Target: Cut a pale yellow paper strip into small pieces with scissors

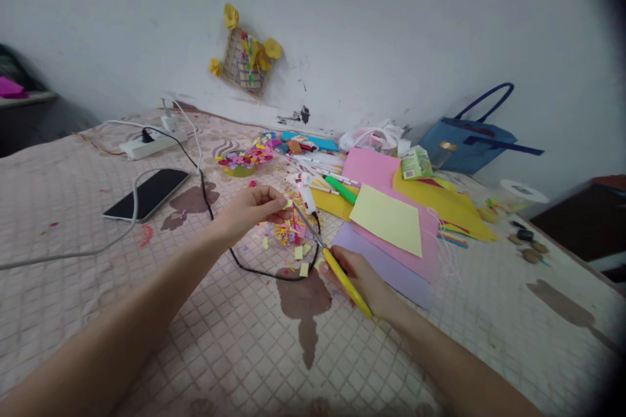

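My left hand (255,208) pinches a small piece of pale yellow paper (288,204) above the middle of the table. In my right hand (359,273) is a pair of scissors (345,279) with yellow handles, its blades pointing up and left to the paper piece. Whether the blades touch the paper I cannot tell. Below my hands lie several cut pale yellow squares (304,270) and a heap of colourful paper scraps (288,232). A white glue gun (308,197) with a black cord rests just behind the scissor tips.
Coloured paper sheets, a pale yellow one (388,216) on top, lie to the right. At left are a phone (149,195) and a power strip (152,143) with cables. A round pile of paper pieces (244,159) and a blue bag (469,143) stand further back.
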Demonstrator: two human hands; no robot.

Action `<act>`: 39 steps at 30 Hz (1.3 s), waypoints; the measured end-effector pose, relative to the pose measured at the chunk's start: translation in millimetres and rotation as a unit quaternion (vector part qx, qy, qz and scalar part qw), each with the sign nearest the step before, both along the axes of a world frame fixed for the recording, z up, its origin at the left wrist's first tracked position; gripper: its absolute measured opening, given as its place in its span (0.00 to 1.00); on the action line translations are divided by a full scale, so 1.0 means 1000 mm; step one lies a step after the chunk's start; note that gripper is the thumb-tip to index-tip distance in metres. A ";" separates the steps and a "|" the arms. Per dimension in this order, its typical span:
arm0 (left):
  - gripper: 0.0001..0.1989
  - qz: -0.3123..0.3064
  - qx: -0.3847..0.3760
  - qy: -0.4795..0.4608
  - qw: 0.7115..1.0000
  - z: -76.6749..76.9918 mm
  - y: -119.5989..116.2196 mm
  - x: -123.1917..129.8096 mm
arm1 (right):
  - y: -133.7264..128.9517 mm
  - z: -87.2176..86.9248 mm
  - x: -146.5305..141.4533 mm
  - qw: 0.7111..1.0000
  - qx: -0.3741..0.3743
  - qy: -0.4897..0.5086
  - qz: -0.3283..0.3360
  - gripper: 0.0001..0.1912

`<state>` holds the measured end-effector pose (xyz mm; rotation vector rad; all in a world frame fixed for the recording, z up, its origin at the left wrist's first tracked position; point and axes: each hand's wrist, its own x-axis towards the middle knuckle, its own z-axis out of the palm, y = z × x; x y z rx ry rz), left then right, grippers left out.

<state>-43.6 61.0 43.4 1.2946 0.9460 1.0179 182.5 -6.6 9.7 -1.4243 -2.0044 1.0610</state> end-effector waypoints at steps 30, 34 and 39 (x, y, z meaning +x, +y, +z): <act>0.09 -0.041 0.039 0.052 0.997 0.005 0.005 -0.011 | -0.002 0.009 -0.003 0.999 -0.044 0.013 0.019 0.13; 0.10 -0.056 0.034 0.044 0.997 0.005 0.005 -0.012 | -0.002 0.007 -0.002 0.998 -0.047 0.036 0.025 0.15; 0.11 -0.061 0.030 0.060 0.996 0.004 0.006 -0.012 | 0.000 0.001 0.000 0.997 -0.063 0.034 0.031 0.15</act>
